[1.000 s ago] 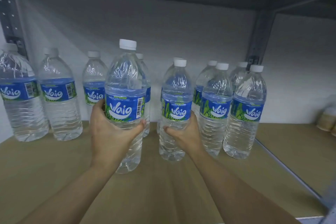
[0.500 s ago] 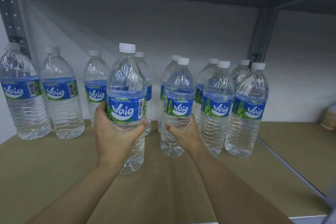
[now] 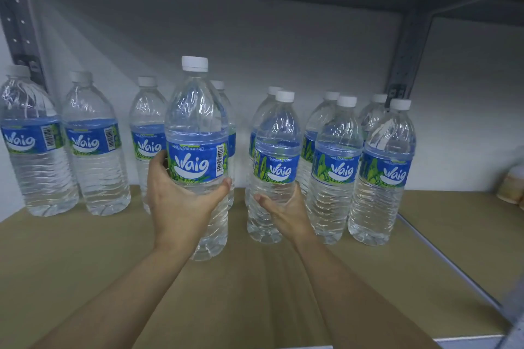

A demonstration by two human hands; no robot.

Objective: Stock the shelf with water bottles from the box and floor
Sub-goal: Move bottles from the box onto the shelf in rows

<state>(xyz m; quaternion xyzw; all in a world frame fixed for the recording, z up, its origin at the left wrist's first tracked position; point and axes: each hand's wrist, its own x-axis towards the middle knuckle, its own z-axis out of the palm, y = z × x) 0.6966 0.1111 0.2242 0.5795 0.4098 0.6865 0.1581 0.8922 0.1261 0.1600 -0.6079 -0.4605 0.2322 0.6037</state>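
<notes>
While both my arms reach into the shelf [image 3: 85, 278], each grip is wrapped around its own water bottle. My left hand [image 3: 181, 207] clasps the nearest bottle [image 3: 198, 127] just under its blue label, thumb on the right side of it and fingers curled round the left, so this grip is pressed onto the bottle. That bottle stands upright, its white cap higher in view than all the others; whether its base touches the cardboard-brown board I cannot tell. My right hand [image 3: 283, 210] closes on the lower body of the second bottle [image 3: 276, 150], thumb pointing left across its front, fingers hidden behind it. This one stands upright too, its base low against the board. Just to its right stand two more front-row bottles [image 3: 336, 167], each with another behind it, close together and near the grey upright post [image 3: 408, 42]. Behind my left-hand bottle another two are partly hidden, and well off to the left a pair of bottles [image 3: 93, 144] stands side by side. All carry the same blue and green label and white caps. At the far right edge a pale jar-like thing [image 3: 513, 184] is too blurred to name.
</notes>
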